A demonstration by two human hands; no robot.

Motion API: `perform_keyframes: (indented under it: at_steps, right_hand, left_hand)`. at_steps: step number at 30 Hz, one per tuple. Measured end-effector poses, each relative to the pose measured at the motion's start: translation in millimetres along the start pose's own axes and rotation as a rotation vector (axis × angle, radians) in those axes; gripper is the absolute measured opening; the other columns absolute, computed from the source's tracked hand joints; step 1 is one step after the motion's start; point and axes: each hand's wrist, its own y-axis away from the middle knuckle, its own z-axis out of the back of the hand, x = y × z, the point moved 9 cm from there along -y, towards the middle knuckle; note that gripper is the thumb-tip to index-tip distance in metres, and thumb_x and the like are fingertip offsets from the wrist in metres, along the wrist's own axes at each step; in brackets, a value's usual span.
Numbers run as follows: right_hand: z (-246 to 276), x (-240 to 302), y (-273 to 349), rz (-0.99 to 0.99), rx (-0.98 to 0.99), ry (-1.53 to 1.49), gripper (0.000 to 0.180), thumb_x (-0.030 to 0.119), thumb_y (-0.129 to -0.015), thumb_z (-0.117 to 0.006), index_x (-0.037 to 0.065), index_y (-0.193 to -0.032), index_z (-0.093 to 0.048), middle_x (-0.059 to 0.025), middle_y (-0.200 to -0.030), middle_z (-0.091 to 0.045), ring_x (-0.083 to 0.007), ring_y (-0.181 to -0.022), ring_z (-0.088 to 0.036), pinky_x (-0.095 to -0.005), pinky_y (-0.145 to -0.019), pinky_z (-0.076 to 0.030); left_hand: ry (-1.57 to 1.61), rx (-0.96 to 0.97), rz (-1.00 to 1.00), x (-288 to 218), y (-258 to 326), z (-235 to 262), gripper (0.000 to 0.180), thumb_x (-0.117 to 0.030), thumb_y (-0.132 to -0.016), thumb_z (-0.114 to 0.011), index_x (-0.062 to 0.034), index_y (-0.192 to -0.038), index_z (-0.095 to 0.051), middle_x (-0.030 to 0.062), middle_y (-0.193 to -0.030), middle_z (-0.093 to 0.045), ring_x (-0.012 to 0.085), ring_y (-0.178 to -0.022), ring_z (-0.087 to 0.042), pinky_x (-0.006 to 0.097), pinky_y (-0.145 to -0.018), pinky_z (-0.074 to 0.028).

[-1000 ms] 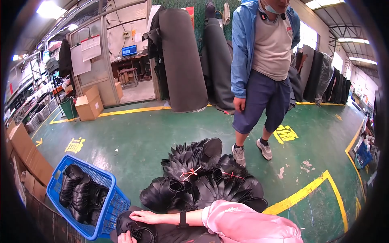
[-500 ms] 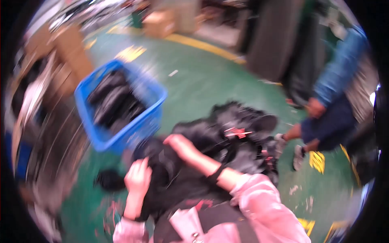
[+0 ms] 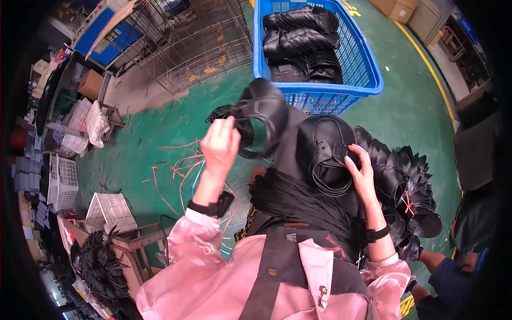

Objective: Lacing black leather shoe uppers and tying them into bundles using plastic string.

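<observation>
My left hand (image 3: 220, 143) is closed on the edge of a black leather shoe upper (image 3: 262, 104), held up over the floor to the left of my lap and slightly blurred. My right hand (image 3: 364, 173) has thumb and fingers bent round the side of a stack of black shoe uppers (image 3: 326, 130) on my lap; the top one shows eyelets and a rounded toe. A thick bunch of black laces (image 3: 304, 200) lies across my lap, between my forearms. On my right, bundled shoe uppers (image 3: 397, 170) are piled up, one bundle tied with red string (image 3: 408, 204).
Beyond my lap stands a blue plastic basket (image 3: 370, 88) with stacked uppers inside. Loose pink strings (image 3: 181, 170) lie on the green floor. At left are a wire cage (image 3: 197, 42), white crates (image 3: 111, 212) and a wooden stand (image 3: 146, 240). Another person (image 3: 453, 282) is at lower right.
The view has swung left, so the basket sits farther right. My hands, earlier both at the black pile, are now apart, with the left one lifting a shoe upper away to the left.
</observation>
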Motion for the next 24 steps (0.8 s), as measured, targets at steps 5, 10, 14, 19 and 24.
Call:
perform_keyframes:
  at_steps: [5, 10, 14, 19, 24]
  right_hand:
    - [-0.4, 6.1, 0.1, -0.013, -0.008, 0.003, 0.039, 0.026, -0.085, -0.066, 0.007, -0.118, -0.058, -0.0129, -0.13, -0.052, -0.0296, -0.123, -0.048, -0.0387, -0.104, -0.036]
    - [-1.0, 5.2, 1.5, -0.012, -0.011, 0.002, 0.038, 0.026, -0.085, -0.066, 0.008, -0.118, -0.058, -0.0126, -0.129, -0.052, -0.0296, -0.123, -0.047, -0.0389, -0.104, -0.036]
    - [2.9, 2.6, 4.5, -0.018, -0.03, 0.045, 0.039, 0.026, -0.084, -0.067, 0.009, -0.118, -0.058, -0.0125, -0.129, -0.052, -0.0299, -0.123, -0.047, -0.0392, -0.104, -0.036]
    - [-0.7, 4.0, 0.8, 0.035, -0.022, 0.05, 0.039, 0.032, -0.086, -0.066, 0.009, -0.117, -0.059, -0.0124, -0.128, -0.054, -0.0298, -0.122, -0.049, -0.0389, -0.104, -0.036]
    - [1.4, -7.0, -0.4, -0.053, 0.023, -0.166, 0.038, 0.031, -0.09, -0.062, 0.007, -0.119, -0.059, -0.0112, -0.124, -0.058, -0.0249, -0.12, -0.052, -0.0347, -0.102, -0.038]
  left_hand:
    - [-0.246, 0.178, 0.113, 99.7, 40.1, -65.4, 0.018, -0.009, -0.082, -0.06, -0.0041, -0.099, -0.062, 0.0114, -0.086, -0.056, 0.0285, -0.077, -0.061, 0.039, -0.065, -0.052]
    - [-0.43, 0.437, 0.38, 177.2, 74.2, -129.9, 0.02, -0.016, -0.086, -0.055, -0.0056, -0.101, -0.063, 0.0134, -0.091, -0.058, 0.033, -0.08, -0.063, 0.045, -0.069, -0.052]
    - [-0.361, 0.43, 0.364, 176.8, 67.2, -138.0, 0.019, -0.02, -0.086, -0.055, -0.006, -0.095, -0.064, 0.0147, -0.093, -0.06, 0.0333, -0.08, -0.065, 0.046, -0.069, -0.053]
    - [-0.286, 0.483, 0.434, 173.5, 75.2, -128.2, 0.028, -0.026, -0.088, -0.056, -0.0106, -0.11, -0.063, 0.0157, -0.101, -0.063, 0.0349, -0.088, -0.064, 0.046, -0.076, -0.052]
    - [-0.271, 0.317, 0.263, 129.5, 54.8, -94.4, 0.036, -0.014, -0.083, -0.062, -0.0075, -0.118, -0.06, 0.0131, -0.106, -0.063, 0.0322, -0.101, -0.058, 0.041, -0.089, -0.046]
